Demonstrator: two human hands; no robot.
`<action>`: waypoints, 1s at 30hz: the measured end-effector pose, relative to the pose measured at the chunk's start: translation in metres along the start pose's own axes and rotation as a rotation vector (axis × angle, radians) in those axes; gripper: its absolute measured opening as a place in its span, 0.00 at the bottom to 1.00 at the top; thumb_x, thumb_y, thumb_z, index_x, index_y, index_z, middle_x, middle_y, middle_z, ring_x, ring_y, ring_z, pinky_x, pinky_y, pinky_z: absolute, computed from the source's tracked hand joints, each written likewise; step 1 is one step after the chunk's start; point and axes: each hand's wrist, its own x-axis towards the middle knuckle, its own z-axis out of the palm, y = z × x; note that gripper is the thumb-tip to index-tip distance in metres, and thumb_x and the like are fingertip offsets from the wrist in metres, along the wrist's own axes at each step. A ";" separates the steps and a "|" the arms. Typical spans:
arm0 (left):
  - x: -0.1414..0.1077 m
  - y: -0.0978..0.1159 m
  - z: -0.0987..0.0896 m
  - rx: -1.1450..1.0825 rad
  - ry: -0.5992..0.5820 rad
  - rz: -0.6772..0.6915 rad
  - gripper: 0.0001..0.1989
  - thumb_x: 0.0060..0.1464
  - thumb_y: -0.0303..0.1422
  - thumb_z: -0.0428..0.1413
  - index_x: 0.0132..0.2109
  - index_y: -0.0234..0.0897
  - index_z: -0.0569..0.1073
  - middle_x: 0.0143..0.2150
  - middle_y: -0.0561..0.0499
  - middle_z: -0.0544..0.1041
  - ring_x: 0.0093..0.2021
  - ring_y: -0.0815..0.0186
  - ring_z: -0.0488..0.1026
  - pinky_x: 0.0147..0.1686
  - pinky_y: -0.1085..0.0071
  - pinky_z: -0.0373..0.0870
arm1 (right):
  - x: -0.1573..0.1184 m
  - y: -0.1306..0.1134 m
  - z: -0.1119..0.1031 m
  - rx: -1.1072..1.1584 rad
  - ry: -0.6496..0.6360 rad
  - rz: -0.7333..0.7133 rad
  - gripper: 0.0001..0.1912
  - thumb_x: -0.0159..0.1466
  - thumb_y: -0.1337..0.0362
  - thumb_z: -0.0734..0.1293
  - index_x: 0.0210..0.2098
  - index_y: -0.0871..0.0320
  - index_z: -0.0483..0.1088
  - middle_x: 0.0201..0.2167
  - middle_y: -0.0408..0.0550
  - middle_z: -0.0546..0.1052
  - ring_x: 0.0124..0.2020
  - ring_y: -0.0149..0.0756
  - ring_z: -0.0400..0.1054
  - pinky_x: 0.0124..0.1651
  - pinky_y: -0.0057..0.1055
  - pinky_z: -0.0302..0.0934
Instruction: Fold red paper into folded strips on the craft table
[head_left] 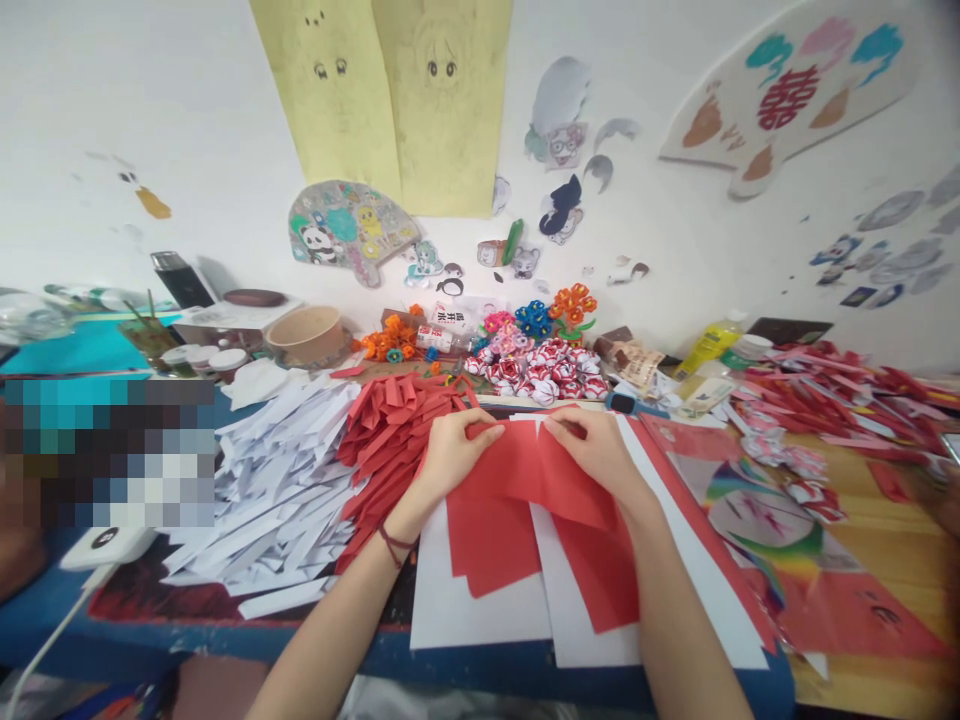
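Note:
A red paper sheet (517,465) is held raised by its far edge between both hands. My left hand (459,448) pinches its upper left part, thumb and fingers together. On the other side, my right hand (592,450) pinches the sheet near its upper right part. Beneath lie more red sheets (487,555) on top of white sheets (480,620). Left of my left hand is a pile of folded red strips (394,420), and beside it a larger pile of folded white strips (285,490).
Red and white paper flowers (555,370) stand behind the hands near the wall. A wooden bowl (304,335) and a dark bottle (181,280) are at the back left. At the left edge is a white device (109,545) with a cable. Red scraps (840,390) lie at right.

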 end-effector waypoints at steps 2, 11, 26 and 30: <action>0.000 -0.002 0.001 -0.010 -0.014 0.012 0.07 0.53 0.35 0.57 0.37 0.39 0.76 0.38 0.51 0.79 0.39 0.64 0.75 0.42 0.71 0.67 | 0.002 0.003 0.000 -0.016 -0.035 -0.023 0.10 0.62 0.59 0.64 0.33 0.56 0.76 0.34 0.48 0.80 0.36 0.42 0.73 0.41 0.35 0.62; -0.004 -0.015 0.003 0.272 0.072 -0.088 0.14 0.51 0.31 0.57 0.46 0.38 0.70 0.26 0.55 0.72 0.29 0.66 0.72 0.30 0.74 0.63 | 0.005 0.020 0.020 -0.297 0.038 -0.085 0.10 0.64 0.62 0.61 0.36 0.57 0.74 0.37 0.51 0.77 0.42 0.44 0.68 0.46 0.37 0.56; -0.018 -0.002 0.022 0.987 -0.167 -0.131 0.18 0.57 0.22 0.44 0.54 0.36 0.64 0.31 0.42 0.76 0.31 0.57 0.77 0.31 0.68 0.70 | 0.005 0.027 0.072 -0.706 -0.159 0.226 0.17 0.68 0.59 0.56 0.31 0.58 0.72 0.34 0.50 0.77 0.35 0.38 0.70 0.32 0.31 0.49; -0.018 0.001 0.020 0.994 -0.195 -0.151 0.19 0.56 0.22 0.43 0.54 0.37 0.64 0.32 0.43 0.75 0.33 0.55 0.77 0.33 0.66 0.70 | 0.005 0.026 0.072 -0.717 -0.159 0.251 0.17 0.68 0.59 0.55 0.33 0.59 0.72 0.35 0.51 0.77 0.35 0.37 0.70 0.33 0.30 0.50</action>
